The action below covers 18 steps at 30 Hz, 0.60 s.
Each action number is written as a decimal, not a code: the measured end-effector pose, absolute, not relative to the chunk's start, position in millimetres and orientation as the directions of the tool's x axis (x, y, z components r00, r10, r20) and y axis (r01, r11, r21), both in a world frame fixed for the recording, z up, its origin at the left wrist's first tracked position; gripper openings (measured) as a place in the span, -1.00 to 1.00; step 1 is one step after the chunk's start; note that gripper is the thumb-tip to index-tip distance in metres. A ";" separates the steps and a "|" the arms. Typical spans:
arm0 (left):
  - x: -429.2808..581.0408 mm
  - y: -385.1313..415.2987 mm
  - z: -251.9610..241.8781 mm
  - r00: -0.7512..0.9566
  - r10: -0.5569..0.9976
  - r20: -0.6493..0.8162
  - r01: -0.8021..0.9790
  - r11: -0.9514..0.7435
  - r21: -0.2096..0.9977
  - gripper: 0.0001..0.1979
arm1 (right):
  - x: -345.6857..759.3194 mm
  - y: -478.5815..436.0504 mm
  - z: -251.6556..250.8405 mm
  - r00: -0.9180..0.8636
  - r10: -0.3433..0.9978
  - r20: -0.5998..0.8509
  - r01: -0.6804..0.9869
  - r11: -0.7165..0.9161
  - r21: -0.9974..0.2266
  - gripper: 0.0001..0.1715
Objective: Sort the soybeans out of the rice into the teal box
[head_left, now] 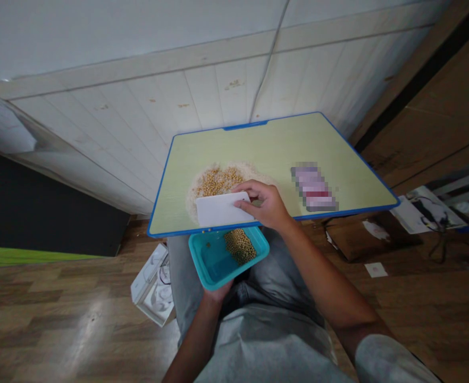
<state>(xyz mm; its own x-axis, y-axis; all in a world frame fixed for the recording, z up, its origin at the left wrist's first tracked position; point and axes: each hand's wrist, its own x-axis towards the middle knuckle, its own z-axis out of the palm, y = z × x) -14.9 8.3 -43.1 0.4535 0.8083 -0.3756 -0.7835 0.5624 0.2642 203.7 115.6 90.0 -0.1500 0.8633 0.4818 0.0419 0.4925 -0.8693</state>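
My right hand [264,203] grips a flat white rectangular card [222,209] by its right end, thumb on the near face. The card stands on edge on the table, near its front edge. Just beyond it lies a pile of yellow-brown beans [214,181], which look like soybeans, among whitish grains like rice [250,170]. From below, my left hand [218,292] holds a teal plastic tray [214,268] under the table's front edge; most of its fingers are hidden. More beans [240,246] have gathered at the tray's right side, and a few sit on the table edge above it.
The pale green folding table [286,141] has a blue rim and stands against a panelled wall. A blurred-out, phone-shaped object [314,187] lies on its right. On the floor are an open white box [155,290] at left and a cardboard box [372,236] at right.
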 end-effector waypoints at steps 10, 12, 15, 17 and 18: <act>-18.9 2.3 -53.2 0.402 0.771 -0.494 -0.792 0.564 0.234 -0.23 | 229.0 105.3 98.7 0.346 0.804 0.484 0.143 0.465 -0.874 -0.74; -17.7 2.1 -52.0 0.400 0.772 -0.493 -0.791 0.563 0.240 -0.24 | 233.2 106.0 99.9 0.337 0.827 0.450 0.126 0.434 -0.892 -0.72; -14.3 2.5 -46.1 0.395 0.780 -0.486 -0.789 0.559 0.256 -0.26 | 234.8 105.7 101.5 0.180 0.890 0.419 0.124 0.402 -0.907 -0.71; -11.6 2.8 -41.7 0.404 0.791 -0.459 -0.782 0.559 0.276 -0.27 | 233.0 105.3 101.1 0.060 0.911 0.407 0.129 0.398 -0.909 -0.70; -10.4 2.9 -40.0 0.412 0.795 -0.446 -0.776 0.562 0.286 -0.27 | 231.6 105.3 100.2 0.015 0.914 0.405 0.129 0.400 -0.907 -0.70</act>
<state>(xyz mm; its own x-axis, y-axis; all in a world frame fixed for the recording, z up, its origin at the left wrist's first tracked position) -10.4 2.9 -40.0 0.4120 0.7948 -0.4455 -0.7759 0.5624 0.2858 231.6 105.3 100.2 0.0153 0.9141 0.4052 0.1293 0.4000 -0.9073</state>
